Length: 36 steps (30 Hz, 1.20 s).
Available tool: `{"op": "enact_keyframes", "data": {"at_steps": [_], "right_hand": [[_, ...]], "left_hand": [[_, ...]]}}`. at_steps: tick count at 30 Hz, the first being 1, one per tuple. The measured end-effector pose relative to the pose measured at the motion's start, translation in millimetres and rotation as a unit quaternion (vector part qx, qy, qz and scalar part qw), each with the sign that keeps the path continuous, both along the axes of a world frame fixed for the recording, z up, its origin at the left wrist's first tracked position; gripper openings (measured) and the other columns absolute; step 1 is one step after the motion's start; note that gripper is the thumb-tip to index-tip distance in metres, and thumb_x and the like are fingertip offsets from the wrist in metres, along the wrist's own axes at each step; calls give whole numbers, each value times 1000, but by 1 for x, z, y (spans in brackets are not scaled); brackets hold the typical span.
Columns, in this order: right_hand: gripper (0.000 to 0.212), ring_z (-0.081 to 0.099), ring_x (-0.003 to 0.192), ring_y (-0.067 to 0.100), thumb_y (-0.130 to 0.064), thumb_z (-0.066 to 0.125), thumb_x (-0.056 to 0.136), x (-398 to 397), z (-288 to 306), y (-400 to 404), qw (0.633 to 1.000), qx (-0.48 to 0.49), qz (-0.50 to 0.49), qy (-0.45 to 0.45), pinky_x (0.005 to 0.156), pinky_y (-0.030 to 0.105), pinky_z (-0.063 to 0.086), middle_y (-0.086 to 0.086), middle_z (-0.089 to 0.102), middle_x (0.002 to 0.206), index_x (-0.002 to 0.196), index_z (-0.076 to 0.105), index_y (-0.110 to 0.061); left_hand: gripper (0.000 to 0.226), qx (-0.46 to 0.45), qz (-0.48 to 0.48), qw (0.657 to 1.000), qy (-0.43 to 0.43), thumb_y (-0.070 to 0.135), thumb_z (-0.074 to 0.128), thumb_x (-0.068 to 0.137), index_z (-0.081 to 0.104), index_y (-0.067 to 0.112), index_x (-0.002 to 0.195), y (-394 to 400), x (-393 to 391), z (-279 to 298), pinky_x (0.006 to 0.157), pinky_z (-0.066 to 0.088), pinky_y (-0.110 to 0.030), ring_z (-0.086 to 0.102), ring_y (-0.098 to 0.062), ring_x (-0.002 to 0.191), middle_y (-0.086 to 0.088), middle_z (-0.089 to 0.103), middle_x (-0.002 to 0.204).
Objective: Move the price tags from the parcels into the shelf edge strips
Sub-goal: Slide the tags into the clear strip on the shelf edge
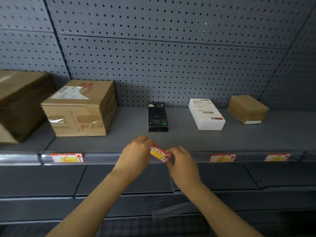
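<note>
Both hands are working at the front lip of the shelf, at about six o'clock from the black box. The left hand is pinching the left end of a red-and-yellow price tag, and the right hand is pinching its right end, so each hand is closed on the card and neither is free. The tag is sitting tilted, its left end higher than its right, just at the shelf edge strip but not yet lying flat inside it. Judging by this, the step in hand is seating this tag in the strip below the black box. Three other tags are already showing in the strip: one at nine o'clock from the hands, under the taped cardboard box, and two at three o'clock, under the white labelled box and the small brown parcel. The next move is likely calling for levelling the card, tucking its lower edge behind the strip's lip and pressing it in along its length; a skewed entry could be bending or jamming the card.
</note>
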State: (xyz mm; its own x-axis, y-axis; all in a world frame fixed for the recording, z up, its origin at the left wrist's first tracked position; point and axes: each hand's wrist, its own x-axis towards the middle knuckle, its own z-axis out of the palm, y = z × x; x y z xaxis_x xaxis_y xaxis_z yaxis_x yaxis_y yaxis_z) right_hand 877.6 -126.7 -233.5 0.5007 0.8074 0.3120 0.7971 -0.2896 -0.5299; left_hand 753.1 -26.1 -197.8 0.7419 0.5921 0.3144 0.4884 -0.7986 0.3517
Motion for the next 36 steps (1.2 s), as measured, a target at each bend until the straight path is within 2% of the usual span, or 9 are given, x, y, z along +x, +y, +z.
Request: {"op": "enact_keyframes", "data": {"at_steps": [3, 7, 15, 19, 21, 27, 32, 36], "right_hand": [[7, 58, 87, 17, -17, 66, 86, -3, 2, 5, 1000, -3, -25, -11, 71, 31, 52, 3, 65, 98, 92, 66, -14], [3, 55, 81, 14, -18, 63, 86, -4, 5, 9, 998, -23, -22, -60, 65, 22, 40, 2, 64, 91, 86, 64, -15], [8, 52, 87, 21, -10, 54, 90, 4, 7, 7, 985, -63, 37, -153, 76, 31, 40, 5, 61, 95, 92, 61, -12], [8, 52, 90, 19, -9, 55, 89, 7, 7, 8, 983, -72, 51, -162, 77, 30, 45, 4, 60, 97, 94, 61, -13], [8, 53, 90, 18, -11, 56, 89, 8, 7, 8, 983, -75, 56, -159, 78, 31, 48, 4, 61, 98, 94, 61, -14], [17, 56, 90, 21, -5, 58, 87, 10, 3, 7, 984, -64, 62, -157, 73, 32, 48, 5, 63, 98, 99, 67, -11], [17, 54, 83, 24, 2, 57, 82, 10, 3, 7, 982, -66, 69, -166, 63, 32, 41, 7, 61, 89, 90, 68, -8], [16, 53, 79, 23, 1, 57, 82, 14, 3, 7, 982, -61, 77, -161, 60, 33, 43, 7, 60, 85, 88, 69, -9]], "left_hand": [[26, -15, -8, 1000, 5, -4, 55, 85, 67, 14, 100, 4, -4, -3, 68, 53, -44, 61, -31, 81, -9, 62, 97], [25, -30, -17, 999, -13, -4, 55, 86, 68, 13, 100, 6, -9, -11, 69, 53, -44, 62, -31, 80, -9, 62, 96], [27, -73, -17, 997, -33, -4, 51, 89, 68, 9, 105, 1, -9, -20, 75, 53, -43, 62, -30, 86, -12, 62, 102], [32, -29, 6, 999, 24, 1, 52, 90, 67, 19, 112, -2, -9, -26, 71, 53, -32, 58, -24, 97, -4, 58, 111], [36, -14, 14, 999, 36, 0, 53, 88, 66, 22, 113, -3, -8, -28, 69, 51, -32, 56, -23, 99, -2, 58, 111], [38, 3, 30, 998, 57, 2, 52, 88, 64, 24, 115, -4, -5, -30, 76, 52, -32, 57, -21, 100, 0, 59, 111], [37, 17, 41, 998, 54, 4, 55, 87, 65, 27, 115, -5, -6, -29, 76, 51, -32, 60, -22, 96, -1, 61, 107], [34, 14, 48, 998, 48, 7, 55, 88, 66, 27, 113, -7, -6, -28, 77, 51, -32, 60, -22, 97, -1, 62, 108]]}}
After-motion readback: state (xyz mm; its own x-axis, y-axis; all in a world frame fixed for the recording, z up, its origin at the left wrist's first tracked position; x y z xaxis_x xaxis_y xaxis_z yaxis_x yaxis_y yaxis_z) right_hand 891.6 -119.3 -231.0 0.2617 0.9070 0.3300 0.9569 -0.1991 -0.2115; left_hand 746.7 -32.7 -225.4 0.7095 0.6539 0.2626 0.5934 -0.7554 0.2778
